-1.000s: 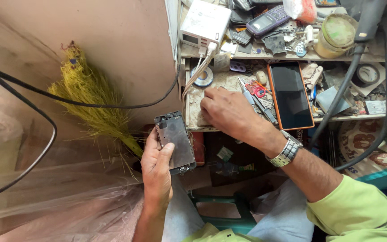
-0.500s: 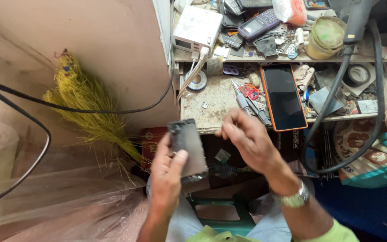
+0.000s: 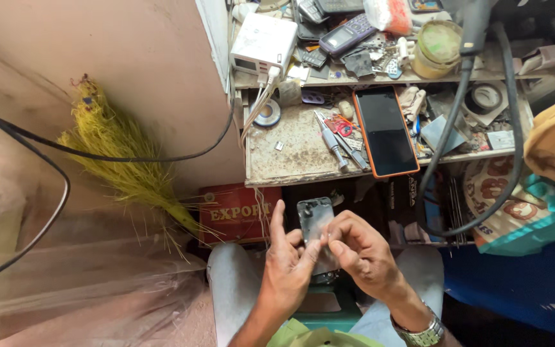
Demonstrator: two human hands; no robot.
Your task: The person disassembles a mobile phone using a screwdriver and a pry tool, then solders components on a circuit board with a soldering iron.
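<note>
- Left hand (image 3: 288, 262): fingers curled loosely around the phone (image 3: 316, 226), gripping its left edge, thumb raised.
- Phone: upright over the lap, below the table (image 3: 290, 164).
- Right hand (image 3: 360, 249): fingertips pinched together against the phone's right side.

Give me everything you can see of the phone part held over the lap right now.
The phone part is a flat, dark grey rectangular panel, scuffed and slightly shiny, with a small round opening near its upper left corner. It stands roughly upright, held above the person's knees below the workbench edge. The left hand cradles its left side and lower end; the right hand pinches its right edge.
</note>
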